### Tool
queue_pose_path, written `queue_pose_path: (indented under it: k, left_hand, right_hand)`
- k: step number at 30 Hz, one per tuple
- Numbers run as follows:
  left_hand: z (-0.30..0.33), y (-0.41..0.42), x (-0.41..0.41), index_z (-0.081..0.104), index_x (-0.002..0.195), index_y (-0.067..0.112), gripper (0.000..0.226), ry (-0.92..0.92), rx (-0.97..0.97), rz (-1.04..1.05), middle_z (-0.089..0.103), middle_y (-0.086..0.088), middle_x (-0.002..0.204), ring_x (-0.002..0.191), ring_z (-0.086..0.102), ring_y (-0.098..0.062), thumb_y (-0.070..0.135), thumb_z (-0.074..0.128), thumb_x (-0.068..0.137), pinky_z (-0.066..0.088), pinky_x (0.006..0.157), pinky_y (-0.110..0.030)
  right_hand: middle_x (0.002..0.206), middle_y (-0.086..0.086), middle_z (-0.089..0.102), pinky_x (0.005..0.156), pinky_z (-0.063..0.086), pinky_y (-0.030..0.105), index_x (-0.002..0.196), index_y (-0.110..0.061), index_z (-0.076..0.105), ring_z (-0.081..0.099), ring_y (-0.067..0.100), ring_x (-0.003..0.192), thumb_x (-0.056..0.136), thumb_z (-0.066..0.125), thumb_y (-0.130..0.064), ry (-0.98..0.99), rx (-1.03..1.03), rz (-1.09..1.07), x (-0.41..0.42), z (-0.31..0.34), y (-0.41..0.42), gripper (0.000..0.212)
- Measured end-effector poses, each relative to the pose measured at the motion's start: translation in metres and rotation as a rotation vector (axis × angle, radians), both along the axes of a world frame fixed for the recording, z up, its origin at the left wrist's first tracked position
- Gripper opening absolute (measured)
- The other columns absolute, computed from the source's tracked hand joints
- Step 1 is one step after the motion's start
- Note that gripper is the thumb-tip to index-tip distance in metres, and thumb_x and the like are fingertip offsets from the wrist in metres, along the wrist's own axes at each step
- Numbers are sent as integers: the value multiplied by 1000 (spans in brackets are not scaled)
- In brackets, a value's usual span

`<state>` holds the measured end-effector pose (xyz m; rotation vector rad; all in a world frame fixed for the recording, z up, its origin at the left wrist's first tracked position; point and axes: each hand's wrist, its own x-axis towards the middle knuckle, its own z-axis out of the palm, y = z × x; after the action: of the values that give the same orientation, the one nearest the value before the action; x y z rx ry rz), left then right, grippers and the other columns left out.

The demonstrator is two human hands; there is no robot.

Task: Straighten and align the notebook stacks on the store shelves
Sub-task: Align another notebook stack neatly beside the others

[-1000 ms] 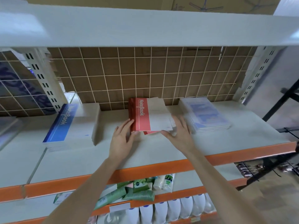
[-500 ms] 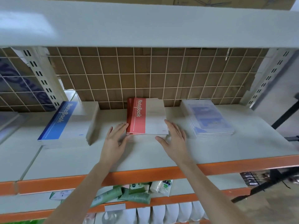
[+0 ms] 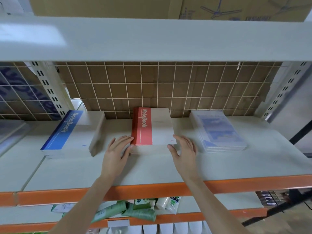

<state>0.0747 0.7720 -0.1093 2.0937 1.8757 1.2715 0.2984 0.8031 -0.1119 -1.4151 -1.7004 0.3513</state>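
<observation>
A stack of red-and-beige notebooks (image 3: 152, 127) lies in the middle of the grey shelf (image 3: 152, 168), its edges lined up. My left hand (image 3: 117, 150) touches the stack's front left corner with straight fingers. My right hand (image 3: 184, 149) rests at the front right corner, fingers straight, thumb under the front edge. A taller stack of blue-and-beige notebooks (image 3: 72, 134) sits to the left. A stack of pale blue plastic-wrapped notebooks (image 3: 217, 130) sits to the right.
A wire grid with cardboard behind it (image 3: 157, 86) closes the back of the shelf. An upper shelf board (image 3: 152, 38) hangs overhead. The shelf's front edge is orange (image 3: 152, 190). Green and white tubes (image 3: 135, 210) lie on the shelf below.
The red stack's loose lower notebook has been squared up with the rest. Both hands have shifted from beside the stack to its front corners.
</observation>
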Motion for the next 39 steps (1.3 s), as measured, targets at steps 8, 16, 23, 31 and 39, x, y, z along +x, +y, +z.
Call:
queue_pose_path:
  k: [8, 16, 23, 31, 39]
  left_hand:
    - [2, -2, 2, 69, 107, 6, 24, 41, 67, 48, 69, -8, 109, 111, 60, -25, 6, 69, 83, 31, 105, -40]
    - [2, -2, 0, 73, 93, 8, 19, 78, 158, 56, 71, -5, 97, 105, 52, -11, 19, 60, 83, 31, 102, -44]
    - [2, -2, 1, 74, 89, 8, 32, 91, 194, 62, 72, -5, 93, 98, 55, -11, 27, 49, 85, 33, 101, -44]
    - [1, 0, -2, 74, 84, 7, 20, 75, 226, 80, 72, -4, 85, 91, 54, -9, 20, 60, 82, 23, 105, -22]
    - [2, 0, 0, 74, 86, 6, 15, 69, 161, 88, 72, -5, 88, 90, 64, -18, -4, 71, 76, 35, 97, -46]
  right_hand:
    - [126, -4, 59, 114, 16, 42, 122, -16, 60, 43, 14, 128, 95, 54, -16, -68, -15, 34, -2, 3, -2, 28]
    - [120, -3, 61, 112, 20, 46, 120, -16, 62, 46, 16, 124, 92, 59, -11, 60, -74, 28, 0, 8, -4, 29]
    - [122, -5, 59, 113, 16, 45, 121, -19, 61, 40, 12, 128, 94, 55, -12, 37, -110, 22, -1, 12, -6, 28]
    - [120, -9, 61, 111, 23, 43, 114, -18, 66, 49, 11, 120, 92, 59, -10, 51, -70, 43, 0, 12, -5, 24]
    - [119, -3, 62, 111, 24, 43, 115, -15, 65, 47, 17, 122, 92, 59, -9, 78, -50, 15, -3, 12, -7, 25]
